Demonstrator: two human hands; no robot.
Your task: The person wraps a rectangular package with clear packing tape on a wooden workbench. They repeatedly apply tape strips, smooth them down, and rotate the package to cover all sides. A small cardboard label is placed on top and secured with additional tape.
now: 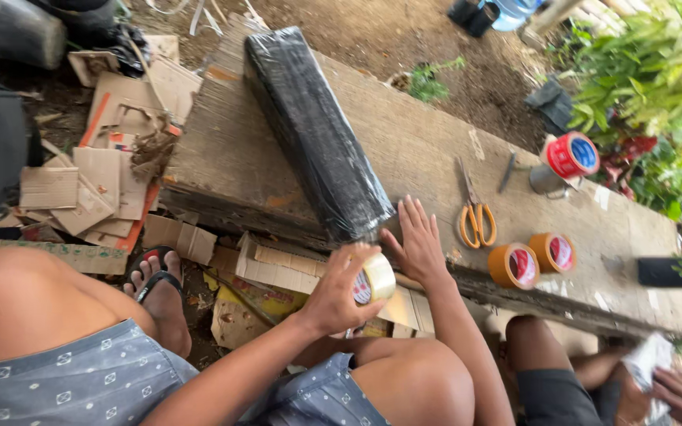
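Observation:
A long black package point(313, 130) wrapped in clear film lies across a worn wooden bench point(420, 142). My left hand point(337, 296) grips a roll of clear tape point(374, 278) just below the package's near end. My right hand point(417, 243) lies flat on the bench edge, fingers spread, touching that same end of the package. Both my knees show below, in patterned blue shorts.
Orange-handled scissors point(477, 221), two orange tape rolls point(515, 265) point(552, 252) and a red tape roll point(572, 155) sit on the bench to the right. Cardboard scraps point(104, 185) litter the ground at left. Another person's hand point(676, 394) and leg are at bottom right. Plants point(657, 87) stand at right.

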